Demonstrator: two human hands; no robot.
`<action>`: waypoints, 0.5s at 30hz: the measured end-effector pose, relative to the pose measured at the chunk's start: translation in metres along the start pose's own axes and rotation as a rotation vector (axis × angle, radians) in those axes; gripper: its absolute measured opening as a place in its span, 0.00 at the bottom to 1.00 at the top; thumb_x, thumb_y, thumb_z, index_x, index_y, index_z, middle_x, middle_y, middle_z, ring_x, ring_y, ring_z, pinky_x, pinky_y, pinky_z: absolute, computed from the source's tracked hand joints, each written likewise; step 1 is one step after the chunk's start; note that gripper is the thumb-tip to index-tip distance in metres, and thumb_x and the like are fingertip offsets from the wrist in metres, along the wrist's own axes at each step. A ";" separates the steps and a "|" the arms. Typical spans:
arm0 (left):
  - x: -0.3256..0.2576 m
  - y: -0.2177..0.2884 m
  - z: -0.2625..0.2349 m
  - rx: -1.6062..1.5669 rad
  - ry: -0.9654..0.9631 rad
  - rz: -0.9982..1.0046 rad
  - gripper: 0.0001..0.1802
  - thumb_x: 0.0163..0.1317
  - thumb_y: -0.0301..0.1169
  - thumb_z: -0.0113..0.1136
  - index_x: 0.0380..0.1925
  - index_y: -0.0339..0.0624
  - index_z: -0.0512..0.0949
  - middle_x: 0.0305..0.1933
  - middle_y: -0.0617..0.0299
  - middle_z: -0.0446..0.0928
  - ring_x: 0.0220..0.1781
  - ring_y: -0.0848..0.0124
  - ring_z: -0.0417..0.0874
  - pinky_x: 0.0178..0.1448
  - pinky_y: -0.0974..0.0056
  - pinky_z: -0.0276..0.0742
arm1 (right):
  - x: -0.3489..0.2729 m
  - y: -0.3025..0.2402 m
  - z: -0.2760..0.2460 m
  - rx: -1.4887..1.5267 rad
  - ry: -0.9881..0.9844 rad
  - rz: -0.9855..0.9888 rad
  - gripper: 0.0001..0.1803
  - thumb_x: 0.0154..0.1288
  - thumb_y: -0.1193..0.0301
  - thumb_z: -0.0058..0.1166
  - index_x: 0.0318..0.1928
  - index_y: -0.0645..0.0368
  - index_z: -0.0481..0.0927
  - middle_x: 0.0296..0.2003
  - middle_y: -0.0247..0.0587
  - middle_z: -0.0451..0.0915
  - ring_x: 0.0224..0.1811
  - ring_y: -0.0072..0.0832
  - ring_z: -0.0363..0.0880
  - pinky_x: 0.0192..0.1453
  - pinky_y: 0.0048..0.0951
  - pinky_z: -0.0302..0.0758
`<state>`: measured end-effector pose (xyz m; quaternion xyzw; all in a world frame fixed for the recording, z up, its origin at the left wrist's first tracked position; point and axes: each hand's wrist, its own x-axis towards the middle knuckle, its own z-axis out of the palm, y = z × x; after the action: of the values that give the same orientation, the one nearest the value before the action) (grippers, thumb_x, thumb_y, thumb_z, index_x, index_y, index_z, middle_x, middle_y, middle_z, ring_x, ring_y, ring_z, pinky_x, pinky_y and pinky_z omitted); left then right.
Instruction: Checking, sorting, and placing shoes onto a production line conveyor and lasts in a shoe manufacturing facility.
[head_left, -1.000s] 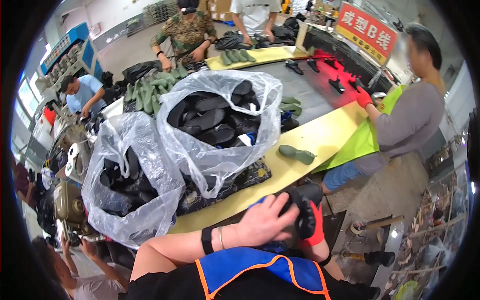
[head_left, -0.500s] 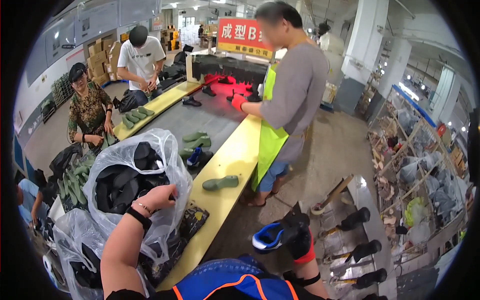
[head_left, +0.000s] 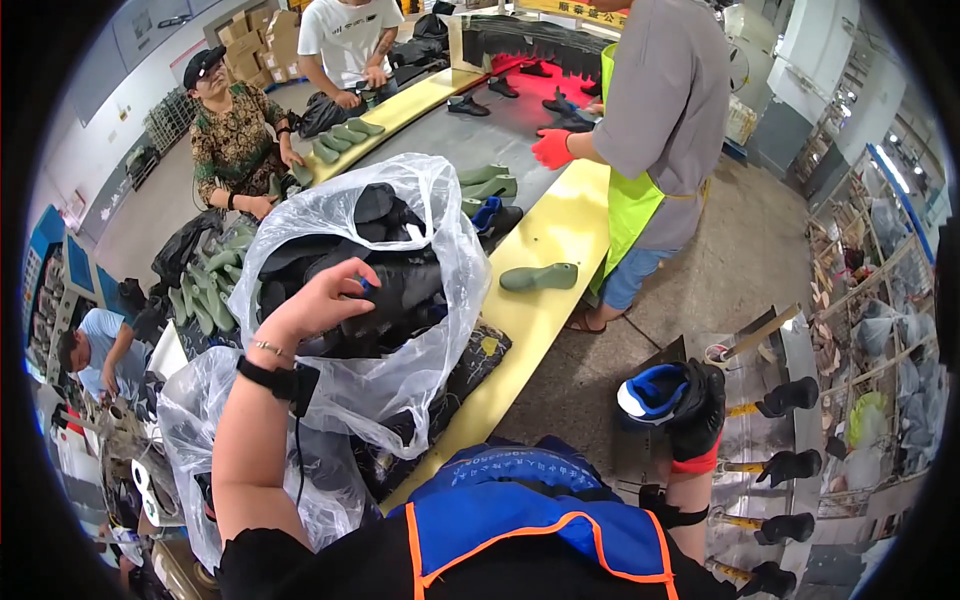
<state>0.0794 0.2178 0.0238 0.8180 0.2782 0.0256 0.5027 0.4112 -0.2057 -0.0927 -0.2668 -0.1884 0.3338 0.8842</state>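
Note:
My left hand (head_left: 325, 303) is over the mouth of a clear plastic bag (head_left: 455, 215), fingers curled toward the thumb. A small spot of blue shows at the fingertips, beside a blurred black piece (head_left: 410, 285); what the fingers grip cannot be made out. Several black shoe parts (head_left: 375, 203) fill the bag. My right hand (head_left: 697, 420), in a dark glove with a red cuff, grips a black shoe (head_left: 655, 395) with a blue lining, held out at my right with its opening showing.
A green shoe last (head_left: 538, 277) lies on the yellow ledge (head_left: 560, 215) of a conveyor (head_left: 430, 140). A person in a grey shirt (head_left: 660, 120) stands beyond it. Black shoe forms (head_left: 788, 397) stick out from a metal rack at right. A second plastic bag (head_left: 325, 490) sits near my left arm.
My left hand has moved from the bag's near right side to over its middle. The view has shifted, and the shoe in my right hand has turned. The grey-shirted person's red-gloved hand has moved.

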 end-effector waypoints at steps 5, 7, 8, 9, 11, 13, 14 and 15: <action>-0.012 0.054 0.016 -0.280 0.050 0.266 0.29 0.57 0.14 0.58 0.60 0.42 0.67 0.44 0.63 0.77 0.47 0.76 0.77 0.53 0.70 0.72 | 0.009 0.006 0.031 -0.092 -0.056 -0.055 0.21 0.76 0.59 0.36 0.54 0.63 0.73 0.53 0.49 0.76 0.58 0.39 0.73 0.69 0.39 0.63; -0.011 0.080 0.040 -0.072 0.067 0.400 0.34 0.55 0.13 0.58 0.64 0.43 0.67 0.48 0.63 0.77 0.48 0.75 0.76 0.53 0.68 0.73 | 0.019 0.008 0.041 -0.302 -0.146 -0.079 0.19 0.76 0.58 0.39 0.52 0.61 0.73 0.49 0.45 0.77 0.55 0.37 0.75 0.67 0.38 0.66; -0.008 0.092 0.053 0.094 0.084 0.485 0.36 0.53 0.12 0.58 0.65 0.43 0.67 0.52 0.64 0.78 0.49 0.74 0.76 0.53 0.66 0.73 | 0.020 0.008 0.052 -0.478 -0.119 -0.093 0.19 0.75 0.57 0.42 0.52 0.59 0.73 0.47 0.42 0.78 0.53 0.34 0.76 0.65 0.37 0.69; 0.000 0.112 0.076 0.190 0.082 0.577 0.37 0.50 0.12 0.59 0.63 0.43 0.69 0.56 0.62 0.78 0.50 0.71 0.78 0.54 0.65 0.75 | 0.022 0.007 0.047 -0.283 -0.026 -0.048 0.19 0.75 0.57 0.42 0.52 0.59 0.73 0.47 0.42 0.78 0.53 0.34 0.76 0.64 0.36 0.69; 0.020 0.131 0.118 0.296 -0.031 0.749 0.36 0.47 0.12 0.59 0.60 0.48 0.72 0.53 0.54 0.79 0.48 0.58 0.81 0.51 0.62 0.78 | 0.025 0.008 0.037 -0.101 0.087 -0.011 0.21 0.75 0.56 0.43 0.53 0.59 0.73 0.48 0.41 0.78 0.53 0.33 0.76 0.64 0.36 0.70; 0.035 0.140 0.161 0.393 -0.124 0.825 0.33 0.47 0.15 0.59 0.56 0.54 0.75 0.41 0.54 0.79 0.41 0.54 0.81 0.46 0.58 0.78 | 0.024 0.009 0.025 -0.131 0.158 -0.040 0.23 0.74 0.54 0.43 0.55 0.62 0.73 0.49 0.42 0.78 0.54 0.33 0.76 0.64 0.35 0.71; 0.044 0.141 0.185 0.462 -0.171 0.828 0.31 0.48 0.16 0.58 0.53 0.58 0.76 0.35 0.56 0.78 0.37 0.53 0.80 0.43 0.56 0.78 | 0.021 0.005 0.015 -0.145 0.175 -0.067 0.23 0.74 0.54 0.43 0.55 0.62 0.73 0.49 0.42 0.78 0.54 0.33 0.76 0.64 0.35 0.71; 0.051 0.139 0.207 0.427 -0.164 0.900 0.29 0.50 0.18 0.58 0.51 0.62 0.77 0.28 0.57 0.73 0.33 0.54 0.79 0.38 0.52 0.77 | 0.020 0.002 0.011 -0.139 0.149 -0.054 0.23 0.74 0.54 0.43 0.55 0.62 0.73 0.49 0.42 0.79 0.54 0.33 0.76 0.63 0.35 0.71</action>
<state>0.2488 0.0276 0.0259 0.9407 -0.1434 0.1183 0.2836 0.4186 -0.1867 -0.0828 -0.3466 -0.1522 0.2750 0.8838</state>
